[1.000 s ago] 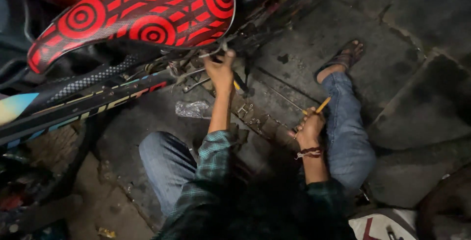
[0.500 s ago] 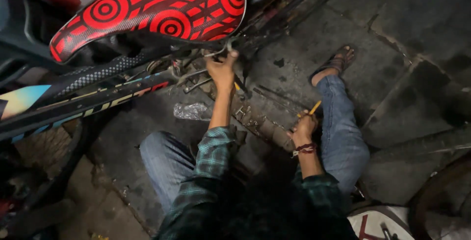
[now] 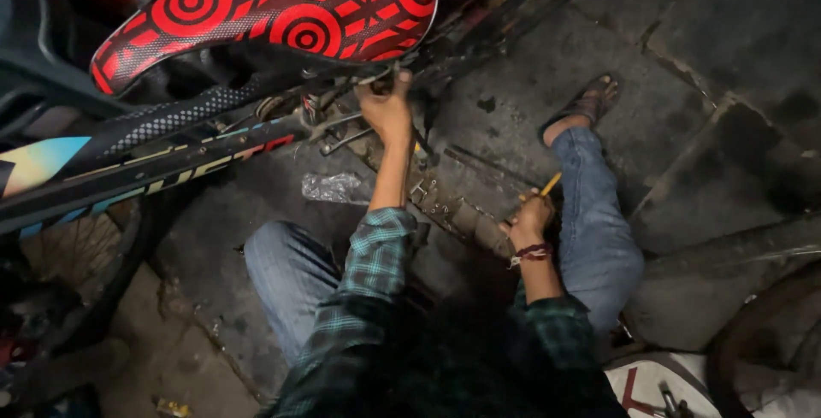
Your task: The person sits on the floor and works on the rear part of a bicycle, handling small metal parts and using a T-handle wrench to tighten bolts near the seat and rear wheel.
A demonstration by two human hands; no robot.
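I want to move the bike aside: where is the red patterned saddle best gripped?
Grip the saddle across its narrow nose at the left end, coming from above. It tapers there and lies free; the left hand works under the broad rear end.

Space above the left hand [image 3: 386,112] is blocked by the red saddle [image 3: 282,12]; open floor [image 3: 676,67] is seen rightward.

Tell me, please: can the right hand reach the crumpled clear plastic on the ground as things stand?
Probably not directly: the right hand holds a yellow-handled tool, and the left arm lies between it and the clear plastic.
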